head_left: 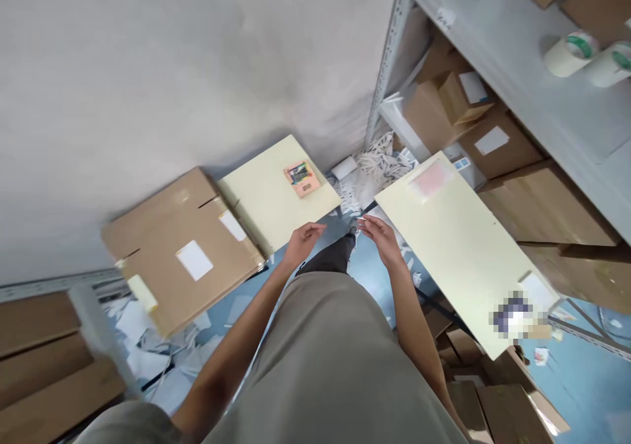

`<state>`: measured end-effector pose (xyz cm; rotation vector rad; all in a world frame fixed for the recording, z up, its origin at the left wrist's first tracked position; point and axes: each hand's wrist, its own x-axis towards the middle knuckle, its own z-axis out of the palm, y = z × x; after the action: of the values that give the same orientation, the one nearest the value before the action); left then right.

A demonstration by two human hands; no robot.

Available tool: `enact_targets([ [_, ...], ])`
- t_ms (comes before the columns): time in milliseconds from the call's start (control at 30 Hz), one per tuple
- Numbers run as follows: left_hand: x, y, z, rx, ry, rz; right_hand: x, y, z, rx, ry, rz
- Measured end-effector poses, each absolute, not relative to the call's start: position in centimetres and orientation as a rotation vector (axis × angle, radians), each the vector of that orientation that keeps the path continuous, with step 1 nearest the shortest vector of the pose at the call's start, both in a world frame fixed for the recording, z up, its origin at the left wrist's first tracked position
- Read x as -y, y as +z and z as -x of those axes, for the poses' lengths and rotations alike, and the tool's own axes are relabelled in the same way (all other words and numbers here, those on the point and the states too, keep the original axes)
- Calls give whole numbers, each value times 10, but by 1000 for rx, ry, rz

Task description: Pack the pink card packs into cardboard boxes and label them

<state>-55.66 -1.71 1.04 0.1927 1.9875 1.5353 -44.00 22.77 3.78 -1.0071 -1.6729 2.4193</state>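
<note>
My left hand [304, 241] hovers near the front edge of a cream-coloured table [266, 200], fingers loosely stretched out and holding nothing I can see. On that table lies a small pinkish packet [302, 179] with a colourful picture. A large flat cardboard box [187, 207] with white labels rests at the table's left end. My right hand [380, 237] is raised opposite the left, fingers extended and slightly apart, with nothing visible in it. It is nearest to a second cream table [438, 227], which bears a clear sheet with a pink tint [431, 179].
A grey metal shelf [493, 43] with tape rolls [566, 56] and cardboard boxes [547, 204] stands at the right. Shredded paper [382, 164] heaps in the corner, and loose sheets [148, 345] cover the floor at left. A blurred-out item [513, 312] sits on the right table.
</note>
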Motion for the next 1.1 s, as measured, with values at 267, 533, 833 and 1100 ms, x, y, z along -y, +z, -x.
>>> enact_targets([
  [267, 140, 14, 528, -2058, 1615, -86, -105, 30, 412, 1826, 2562, 952],
  [533, 256, -8, 536, -2355, 1336, -261, 27, -12, 437, 1849, 2778, 1106],
  [833, 437, -60, 531, -2631, 227, -585, 205, -72, 477, 1470, 2860, 1652],
  [1100, 456, -85, 514, -2554, 140, -846, 251, -92, 475, 1350, 2607, 1824],
])
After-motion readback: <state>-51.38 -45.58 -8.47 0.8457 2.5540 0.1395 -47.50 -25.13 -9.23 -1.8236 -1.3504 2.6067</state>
